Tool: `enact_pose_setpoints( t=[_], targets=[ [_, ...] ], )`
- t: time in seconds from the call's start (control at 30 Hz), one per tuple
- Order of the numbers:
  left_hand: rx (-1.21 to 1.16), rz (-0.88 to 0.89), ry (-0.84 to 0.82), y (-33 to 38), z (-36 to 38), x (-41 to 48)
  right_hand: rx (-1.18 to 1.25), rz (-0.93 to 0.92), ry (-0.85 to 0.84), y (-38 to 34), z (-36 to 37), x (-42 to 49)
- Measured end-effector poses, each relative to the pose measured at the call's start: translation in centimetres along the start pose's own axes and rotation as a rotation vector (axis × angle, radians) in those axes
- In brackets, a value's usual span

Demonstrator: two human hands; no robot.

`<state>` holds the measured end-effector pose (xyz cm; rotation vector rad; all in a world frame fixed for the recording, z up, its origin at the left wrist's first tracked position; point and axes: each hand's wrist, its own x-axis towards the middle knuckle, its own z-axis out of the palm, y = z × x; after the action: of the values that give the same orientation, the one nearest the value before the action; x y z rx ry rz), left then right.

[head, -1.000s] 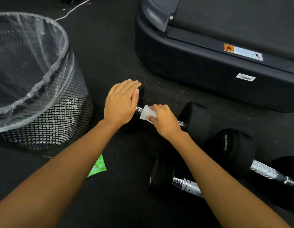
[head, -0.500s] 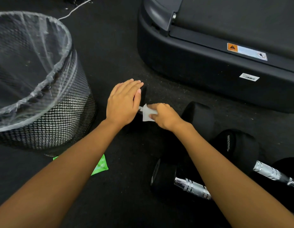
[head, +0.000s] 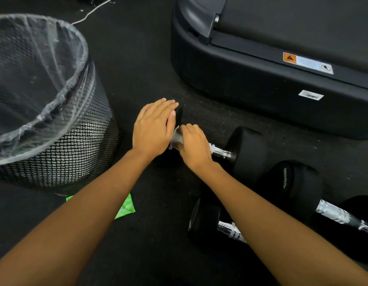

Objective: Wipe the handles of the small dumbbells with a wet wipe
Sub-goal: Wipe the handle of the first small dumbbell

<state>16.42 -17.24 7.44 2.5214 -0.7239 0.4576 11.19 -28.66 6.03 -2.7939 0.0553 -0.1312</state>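
Beside the big treadmill point(head: 241, 85), the small dumbbell point(head: 248, 151) lies on the floor point(head: 146, 58). The left hand point(head: 153, 129) lies flat on one end, fingers straight, to stop rolling. The right hand point(head: 192, 144) squeezes the wet wipe point(head: 176, 137) round the handle point(head: 219, 151); best to rub the whole bar, turning it. The treadmill's orange warning sticker point(head: 308, 62) and the next dumbbell's point(head: 304, 184) white letters point(head: 284, 178) are too blurry to read.

Black rubber floor point(head: 137, 58), dim light. Mesh bin point(head: 76, 145) w/ clear liner sat left; treadmill base point(head: 241, 89) top right; white cable point(head: 92, 11) behind.
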Motion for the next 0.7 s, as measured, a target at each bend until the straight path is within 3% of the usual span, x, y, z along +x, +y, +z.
enact_pose_setpoints(
  t=[0.23, 0.43, 0.7],
  targets=[
    [0.004, -0.008, -0.023, 0.0, 0.0, 0.2, 0.131, 0.107, -0.420, 0.9, -1.8, 2.1],
    [0.002, 0.006, -0.006, -0.1, 0.0, 0.0, -0.079, -0.025, -0.137, 0.3, -1.1, -0.8],
    [0.002, -0.002, -0.002, -0.1, 0.1, 0.1, -0.046, 0.121, -0.243, 1.1, -2.7, -0.4]
  ],
)
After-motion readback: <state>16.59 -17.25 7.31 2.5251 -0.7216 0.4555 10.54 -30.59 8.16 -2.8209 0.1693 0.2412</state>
